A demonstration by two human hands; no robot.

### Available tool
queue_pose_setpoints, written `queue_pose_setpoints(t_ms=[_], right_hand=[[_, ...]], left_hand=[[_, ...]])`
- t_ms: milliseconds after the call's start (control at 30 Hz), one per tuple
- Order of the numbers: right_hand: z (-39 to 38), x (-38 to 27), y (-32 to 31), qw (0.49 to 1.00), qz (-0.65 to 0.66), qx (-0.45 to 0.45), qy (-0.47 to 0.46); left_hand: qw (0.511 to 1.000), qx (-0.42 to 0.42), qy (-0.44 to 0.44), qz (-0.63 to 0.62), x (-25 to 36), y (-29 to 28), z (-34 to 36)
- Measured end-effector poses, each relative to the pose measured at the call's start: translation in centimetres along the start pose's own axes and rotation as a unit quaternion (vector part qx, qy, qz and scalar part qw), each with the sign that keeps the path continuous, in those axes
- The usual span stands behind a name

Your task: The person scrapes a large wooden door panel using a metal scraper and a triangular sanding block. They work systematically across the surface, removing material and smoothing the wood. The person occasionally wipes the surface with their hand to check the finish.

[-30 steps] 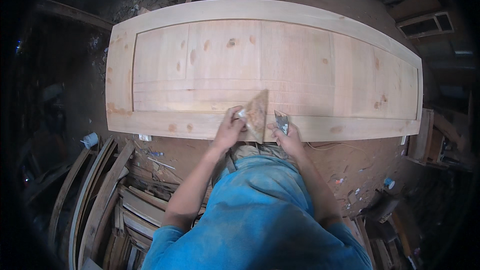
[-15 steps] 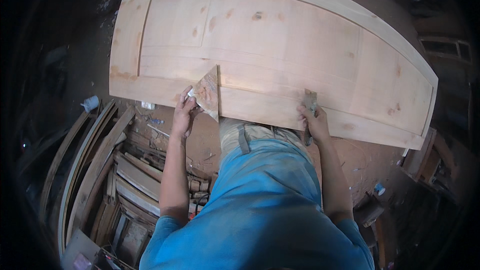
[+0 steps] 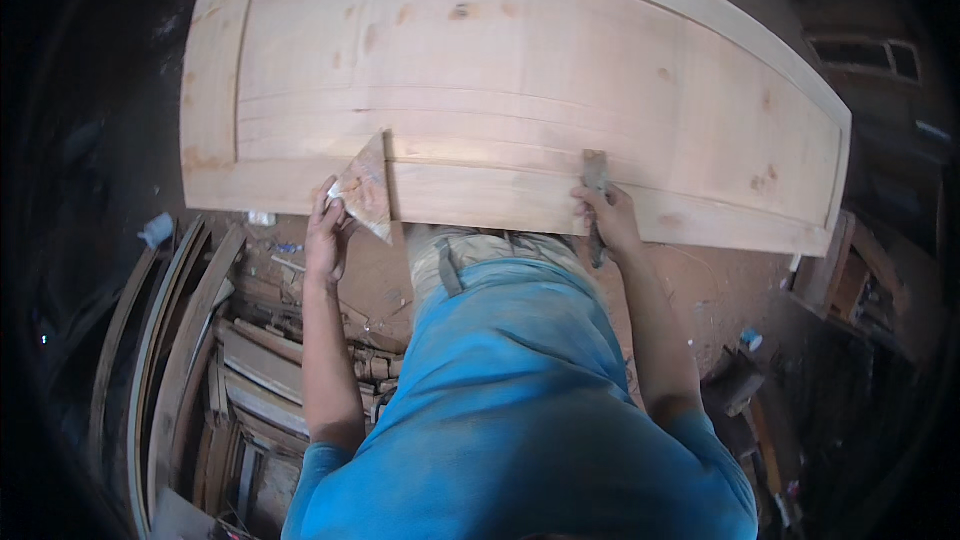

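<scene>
A large pale wooden door panel [image 3: 500, 70] with a raised frame and a curved far edge lies in front of me. Brownish patches dot its surface. My left hand [image 3: 328, 230] grips a triangular palette [image 3: 365, 190] smeared with orange-brown paste, held over the panel's near edge. In my right hand [image 3: 610, 215] is a putty knife [image 3: 596, 172], a flat, stained blade pointing away from me above the near frame rail. Whether the blade touches the wood, I cannot tell. Fingers wrap around its lower part.
Curved wooden pieces [image 3: 185, 370] and stacked offcuts [image 3: 265, 365] lie on the floor at left. A white cup [image 3: 156, 230] is near them. A small blue-and-white container [image 3: 751, 339] lies at right, below a wooden frame piece [image 3: 840, 270].
The whole view has shifted, so the panel sits further left in it. My hands are slightly further apart, still holding the palette and the putty knife.
</scene>
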State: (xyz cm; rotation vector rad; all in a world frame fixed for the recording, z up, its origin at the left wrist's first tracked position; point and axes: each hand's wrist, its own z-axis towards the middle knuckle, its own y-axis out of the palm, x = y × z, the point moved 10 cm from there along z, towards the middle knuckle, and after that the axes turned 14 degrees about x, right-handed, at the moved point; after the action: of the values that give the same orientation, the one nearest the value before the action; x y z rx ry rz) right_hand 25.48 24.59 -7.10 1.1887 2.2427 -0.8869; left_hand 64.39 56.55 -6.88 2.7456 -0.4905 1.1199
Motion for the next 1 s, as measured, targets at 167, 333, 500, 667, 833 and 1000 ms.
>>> queue_pose_setpoints(t_ms=[167, 333, 500, 667, 833, 1000], right_hand=[[-0.2, 1.6, -0.2, 1.0, -0.022, 0.015, 0.005], [-1.1, 2.1, -0.2, 1.0, 0.002, 0.021, -0.012], [-2.1, 1.9, 1.0, 1.0, 0.019, 0.011, -0.01], [-2.5, 2.4, 1.0, 0.999, 0.008, 0.035, -0.007], [-3.0, 3.1, 1.5, 0.999, 0.029, 0.039, 0.008], [-3.2, 3.2, 3.1, 0.998, 0.057, 0.014, 0.007]], left_hand=[[0.999, -0.032, -0.001, 0.013, 0.0, 1.1, 0.1], [0.997, -0.06, 0.003, 0.045, 0.0, 1.9, 0.5], [0.995, -0.077, 0.01, 0.063, 0.2, 2.1, 1.0], [0.994, -0.085, 0.009, 0.072, 0.5, 2.6, 0.6], [0.991, -0.082, 0.021, 0.106, 0.9, 2.4, 0.9], [0.986, -0.092, 0.008, 0.136, 0.6, 2.0, 1.4]])
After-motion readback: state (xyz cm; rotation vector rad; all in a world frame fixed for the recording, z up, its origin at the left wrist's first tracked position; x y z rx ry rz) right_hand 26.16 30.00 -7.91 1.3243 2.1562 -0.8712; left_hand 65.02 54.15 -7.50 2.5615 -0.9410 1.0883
